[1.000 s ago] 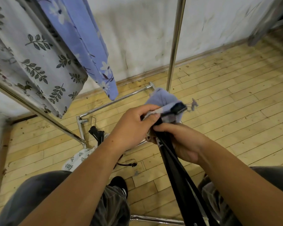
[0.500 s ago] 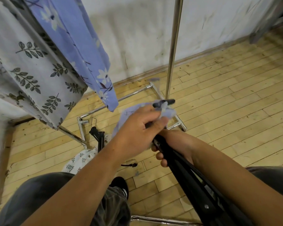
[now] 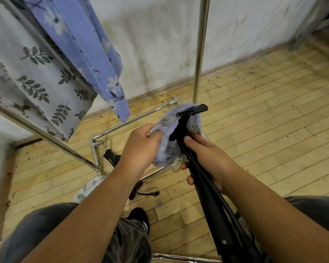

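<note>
Over floor [image 3: 273,130]: black rods [image 3: 207,202], tip toward 12 o'clock.
Left hand [image 3: 141,147]: grips blue cloth [image 3: 169,147] draped round rods' top.
Right hand [image 3: 207,158]: grasps rods at cloth's 4 o'clock.

At the centre of the frame we see the left hand [image 3: 141,147] gripping a frayed blue rag [image 3: 169,137], which is draped against the upper part of a black stand [image 3: 211,209], just under its short crossbar. The right hand [image 3: 207,158] grips the stand's bars, thumb on top. The stand runs down to the lower right edge. A steel pole [image 3: 199,54] rises at upper centre before a stained wall [image 3: 160,35]. At upper left hang a leaf-print sheet [image 3: 36,82] and a blue flowered sheet [image 3: 87,44], over a wooden floor [image 3: 273,111].
</note>
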A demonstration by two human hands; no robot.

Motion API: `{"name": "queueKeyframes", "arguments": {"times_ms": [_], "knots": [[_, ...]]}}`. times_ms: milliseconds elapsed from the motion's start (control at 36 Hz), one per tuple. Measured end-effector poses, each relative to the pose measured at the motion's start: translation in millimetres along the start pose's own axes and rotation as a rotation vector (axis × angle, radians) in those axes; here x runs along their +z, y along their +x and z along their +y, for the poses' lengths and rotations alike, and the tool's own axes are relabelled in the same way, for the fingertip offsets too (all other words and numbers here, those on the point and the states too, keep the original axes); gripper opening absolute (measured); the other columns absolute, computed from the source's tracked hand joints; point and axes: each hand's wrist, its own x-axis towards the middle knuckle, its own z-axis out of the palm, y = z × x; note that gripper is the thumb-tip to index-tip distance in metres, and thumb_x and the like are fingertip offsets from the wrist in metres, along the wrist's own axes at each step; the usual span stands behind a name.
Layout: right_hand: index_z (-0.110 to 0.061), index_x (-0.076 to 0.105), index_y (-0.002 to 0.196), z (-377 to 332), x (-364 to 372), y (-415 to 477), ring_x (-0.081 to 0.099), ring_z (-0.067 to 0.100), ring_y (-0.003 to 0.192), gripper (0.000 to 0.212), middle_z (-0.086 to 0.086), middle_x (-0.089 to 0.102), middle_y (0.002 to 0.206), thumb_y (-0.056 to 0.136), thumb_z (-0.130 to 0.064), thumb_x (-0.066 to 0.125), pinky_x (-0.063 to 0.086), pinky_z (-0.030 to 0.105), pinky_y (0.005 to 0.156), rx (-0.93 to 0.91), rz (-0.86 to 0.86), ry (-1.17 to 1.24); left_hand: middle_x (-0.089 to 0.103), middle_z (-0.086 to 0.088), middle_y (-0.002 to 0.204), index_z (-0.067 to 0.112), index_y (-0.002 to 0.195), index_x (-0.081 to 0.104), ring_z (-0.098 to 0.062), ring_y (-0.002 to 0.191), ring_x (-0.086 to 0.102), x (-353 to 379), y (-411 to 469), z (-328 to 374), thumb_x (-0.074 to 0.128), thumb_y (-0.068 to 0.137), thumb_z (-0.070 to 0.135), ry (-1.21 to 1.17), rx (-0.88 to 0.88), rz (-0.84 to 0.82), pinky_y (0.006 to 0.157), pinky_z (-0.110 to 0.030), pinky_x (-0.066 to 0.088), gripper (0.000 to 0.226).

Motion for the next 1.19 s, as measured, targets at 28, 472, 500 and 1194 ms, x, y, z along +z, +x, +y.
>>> {"name": "queueKeyframes", "arguments": {"times_ms": [28,472,500,1194], "knots": [[-0.037,0.065,0.127,0,0,-1,0.065,0.022,0.065,0.024,0.013,0.067,0.115,0.105,-0.036,0.057,0.052,0.035,0.047,-0.010,-0.015,-0.026,0.068,-0.025,0.095,0.023,0.099,0.072,-0.021,0.072,0.055,-1,1,0,0.055,0.098,0.033,-0.046,-0.003,0.051,0.067,-0.037,0.043,0.020],[-0.049,0.029,0.156,13,-3,2,0.059,0.013,0.060,0.061,-0.004,0.065,0.105,0.103,-0.036,0.058,0.057,0.033,0.053,-0.187,0.070,-0.660,0.078,0.009,0.105,0.025,0.110,0.074,-0.009,0.103,0.072,-11,-3,18,0.046,0.110,0.031,-0.305,0.078,0.078,0.092,-0.028,0.053,0.029],[-0.047,0.030,0.156,13,-3,3,0.056,0.006,0.063,0.061,-0.006,0.065,0.113,0.103,-0.037,0.058,0.057,0.031,0.057,-0.226,0.077,-0.689,0.078,0.006,0.114,0.023,0.116,0.074,-0.009,0.112,0.071,-12,0,18,0.045,0.110,0.025,-0.382,0.035,0.055,0.096,-0.029,0.053,0.030],[-0.030,0.059,0.139,18,-4,4,0.062,0.003,0.060,0.054,-0.014,0.064,0.093,0.090,-0.009,0.066,0.051,0.018,0.052,-0.235,0.050,-0.726,0.074,0.028,0.106,0.038,0.118,0.073,0.009,0.100,0.068,-17,-3,15,0.070,0.099,0.027,0.071,0.198,-0.092,0.079,-0.009,0.054,0.023]]}}
